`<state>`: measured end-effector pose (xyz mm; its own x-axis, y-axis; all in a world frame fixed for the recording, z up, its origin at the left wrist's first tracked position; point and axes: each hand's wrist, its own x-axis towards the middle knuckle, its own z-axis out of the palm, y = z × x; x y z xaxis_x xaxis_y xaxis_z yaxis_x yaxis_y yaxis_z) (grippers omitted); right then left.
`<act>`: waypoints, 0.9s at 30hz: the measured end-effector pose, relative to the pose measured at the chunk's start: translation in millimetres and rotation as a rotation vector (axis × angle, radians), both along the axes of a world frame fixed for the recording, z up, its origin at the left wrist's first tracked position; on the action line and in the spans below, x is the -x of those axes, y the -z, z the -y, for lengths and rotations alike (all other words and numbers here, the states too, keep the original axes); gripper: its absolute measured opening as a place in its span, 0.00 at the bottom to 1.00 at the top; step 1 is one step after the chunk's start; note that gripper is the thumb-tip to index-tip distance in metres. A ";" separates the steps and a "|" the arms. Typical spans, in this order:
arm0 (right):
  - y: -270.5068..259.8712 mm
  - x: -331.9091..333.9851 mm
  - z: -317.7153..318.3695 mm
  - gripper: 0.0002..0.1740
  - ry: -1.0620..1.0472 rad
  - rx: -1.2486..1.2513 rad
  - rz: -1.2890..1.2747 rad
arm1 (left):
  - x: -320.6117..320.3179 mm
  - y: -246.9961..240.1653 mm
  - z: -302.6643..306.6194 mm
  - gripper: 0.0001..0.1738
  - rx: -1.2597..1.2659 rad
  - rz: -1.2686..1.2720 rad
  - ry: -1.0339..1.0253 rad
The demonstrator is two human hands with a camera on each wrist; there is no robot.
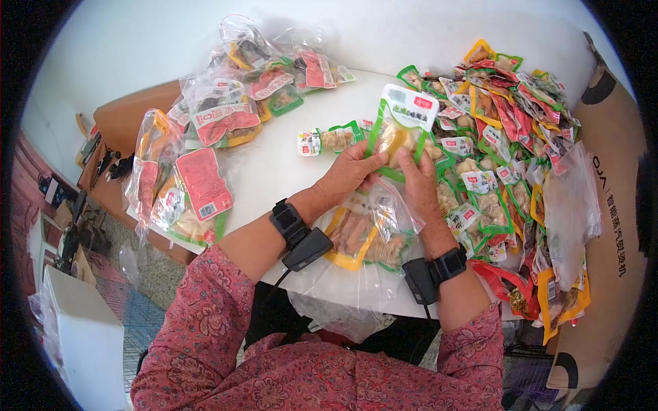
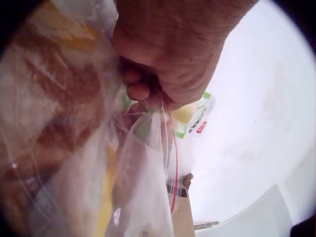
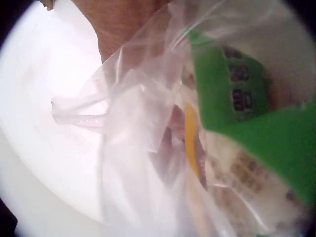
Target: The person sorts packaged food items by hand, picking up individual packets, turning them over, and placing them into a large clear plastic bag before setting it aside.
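Upright between both hands is a green-edged snack packet (image 1: 409,109) with a clear window onto pale pieces. My left hand (image 1: 346,171) pinches its lower left, thumb in front. On the lower right, my right hand (image 1: 420,188) grips it with the thumb on its face. Below them hangs a clear zip-lock bag (image 1: 380,198) with several yellow- and green-edged packets inside. In the left wrist view, the curled left fingers are at the bag's red-lined zip edge (image 2: 173,148). Clear plastic partly hides the right hand in the right wrist view.
A large pile of snack packets (image 1: 490,130) covers the table's right side, beside a cardboard box (image 1: 610,226). Filled clear bags (image 1: 226,113) stand at the back left. A green-edged packet (image 1: 336,140) lies on the white table (image 1: 271,178), and empty plastic bags (image 1: 569,212) lie over the pile.
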<state>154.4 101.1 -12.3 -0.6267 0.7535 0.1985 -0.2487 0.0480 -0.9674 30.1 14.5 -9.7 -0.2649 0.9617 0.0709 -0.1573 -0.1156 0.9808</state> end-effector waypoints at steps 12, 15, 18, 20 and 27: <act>-12.5 -8.0 -5.3 0.16 0.246 0.091 -0.145 | -6.0 -2.4 3.6 0.14 0.134 -0.225 0.075; -12.6 -6.3 -6.1 0.16 0.272 0.058 -0.184 | -6.5 -2.7 4.5 0.18 0.113 -0.221 0.110; -8.8 -5.8 -10.8 0.16 0.292 0.056 -0.202 | -8.5 -12.8 9.1 0.21 0.179 -0.241 0.059; -12.3 -8.0 -11.4 0.15 0.263 -0.018 -0.164 | -6.0 -21.2 15.1 0.24 0.179 -0.266 0.193; -18.0 -12.2 -12.5 0.11 0.354 -0.334 -0.099 | -7.2 -6.5 5.7 0.20 0.123 -0.282 0.191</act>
<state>166.6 113.7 5.8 -0.3101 0.8018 0.5108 -0.2511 0.4491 -0.8575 37.3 8.8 -3.1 -0.0663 0.9978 -0.0040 0.1141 0.0115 0.9934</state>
